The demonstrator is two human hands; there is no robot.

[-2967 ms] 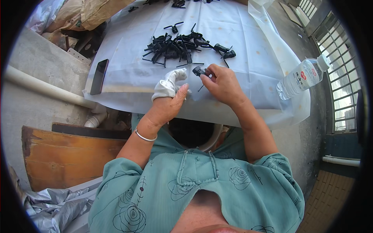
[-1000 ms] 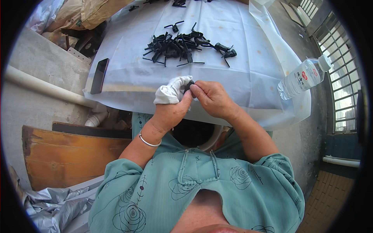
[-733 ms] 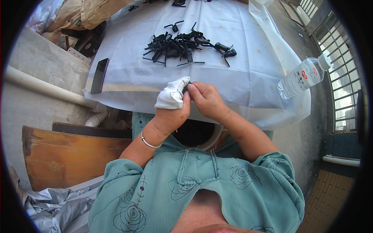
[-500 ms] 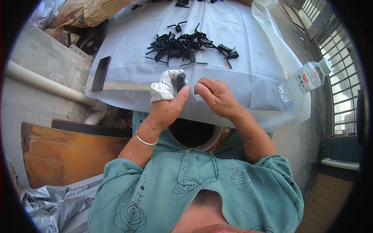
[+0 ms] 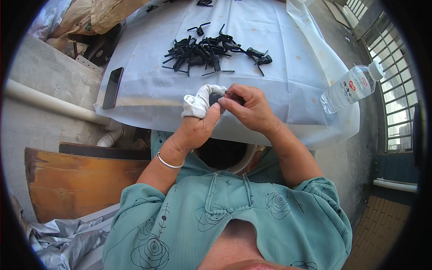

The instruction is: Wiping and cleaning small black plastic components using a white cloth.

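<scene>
Desk under white plastic sheet. Flat black phone at sheet's left edge. Clear plastic water bottle w/ white cap lying on its side at right edge. Worn orange-brown wooden board lower left, w/ crumpled silver foil sheet below it. White pipe runs along grey concrete ledge, left.

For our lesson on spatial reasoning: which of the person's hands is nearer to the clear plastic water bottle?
Right. The right hand is at the table's near edge, left of the clear plastic water bottle; the left hand, holding a white cloth, lies farther left still.
</scene>
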